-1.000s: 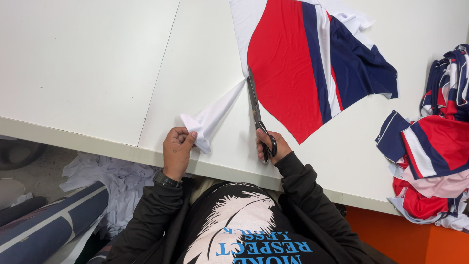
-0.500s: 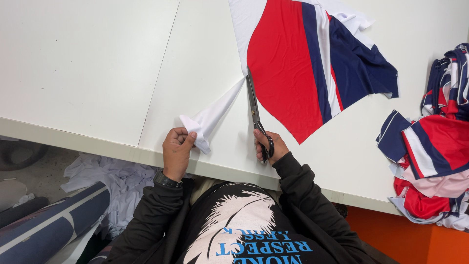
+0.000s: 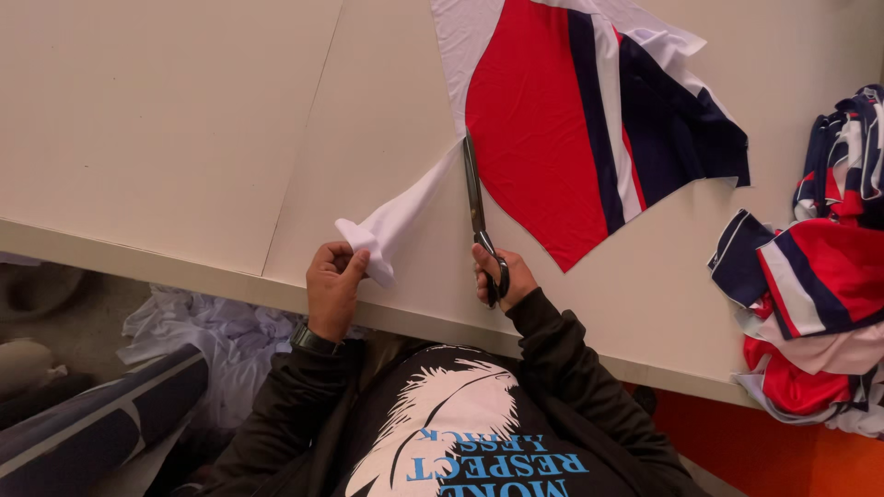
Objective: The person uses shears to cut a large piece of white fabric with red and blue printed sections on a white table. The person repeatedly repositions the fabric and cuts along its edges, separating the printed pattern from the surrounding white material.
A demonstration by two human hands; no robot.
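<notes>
A red, white and navy fabric piece [image 3: 571, 120] lies flat on the pale cutting table [image 3: 166, 129]. My right hand [image 3: 502, 276] grips the handles of long black scissors [image 3: 475, 198], whose blades point away from me along the white edge of the fabric. A white strip [image 3: 405, 207] trails off that edge toward me. My left hand [image 3: 333, 283] pinches the bunched end of this strip near the table's front edge and pulls it taut to the left.
A heap of red, white and navy fabric pieces [image 3: 810, 294] sits at the table's right side. White scraps [image 3: 221, 336] lie on the floor below the table edge, next to a dark padded seat [image 3: 92, 423].
The scissors have crept slightly farther up the white edge, and the strip in my left hand is a little longer. Both hands stay in nearly the same places.
</notes>
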